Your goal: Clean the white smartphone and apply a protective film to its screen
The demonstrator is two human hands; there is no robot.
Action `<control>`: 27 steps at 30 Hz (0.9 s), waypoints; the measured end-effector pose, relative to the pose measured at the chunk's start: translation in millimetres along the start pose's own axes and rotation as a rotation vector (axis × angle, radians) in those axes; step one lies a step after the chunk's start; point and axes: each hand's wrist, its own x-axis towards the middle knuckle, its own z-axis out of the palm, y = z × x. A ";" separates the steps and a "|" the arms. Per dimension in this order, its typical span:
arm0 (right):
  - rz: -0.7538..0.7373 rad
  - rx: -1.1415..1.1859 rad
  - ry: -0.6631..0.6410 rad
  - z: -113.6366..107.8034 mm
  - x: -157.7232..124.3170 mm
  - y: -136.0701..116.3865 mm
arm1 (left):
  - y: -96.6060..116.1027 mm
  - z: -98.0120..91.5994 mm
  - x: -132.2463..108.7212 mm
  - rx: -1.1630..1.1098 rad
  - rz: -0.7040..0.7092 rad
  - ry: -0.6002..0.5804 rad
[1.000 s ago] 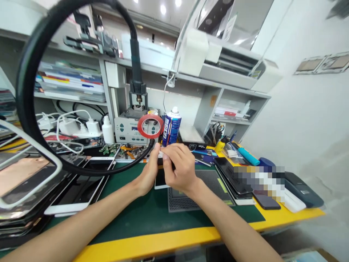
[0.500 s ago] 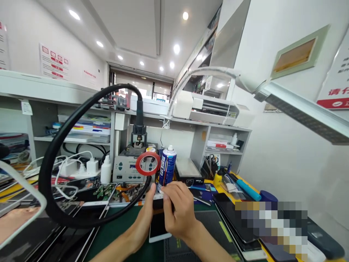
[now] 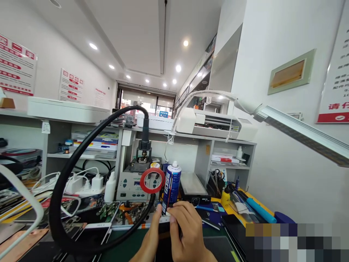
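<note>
Low in the middle, my left hand point(image 3: 151, 234) grips the left edge of a smartphone point(image 3: 163, 237), thumb pointing up along its side. The phone has a white frame and a dark front, and its lower part is cut off by the bottom of the view. My right hand point(image 3: 188, 229) lies over the phone's upper right, fingers bent and pressed together near the top edge. What those fingers pinch, if anything, is hidden. Just behind the hands stands a blue spray can point(image 3: 171, 185) with a white cap. A red tape ring point(image 3: 142, 181) is left of it.
A thick black hose point(image 3: 61, 185) loops over the left side from a grey control unit point(image 3: 127, 186). Phones and loose parts lie at left. A yellow bottle point(image 3: 225, 198), a turquoise tool point(image 3: 261, 210) and a dark phone point(image 3: 235, 227) are at right. A lamp point(image 3: 302, 134) overhangs the right.
The view has tilted up, so the hands and bench sit lower in the picture and less of the phone shows. Both hands keep about the same hold at the phone.
</note>
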 end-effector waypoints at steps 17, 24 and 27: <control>-0.029 0.045 0.141 13.7 0.4 -13.8 | 6.4 10.2 -7.8 -0.020 0.021 -0.108; -0.028 0.020 0.143 4.1 4.6 -9.6 | 5.2 13.1 -8.5 -0.027 -0.008 -0.092; 0.010 0.001 0.147 -0.9 6.7 -3.5 | 5.2 12.4 -7.9 -0.020 -0.010 -0.046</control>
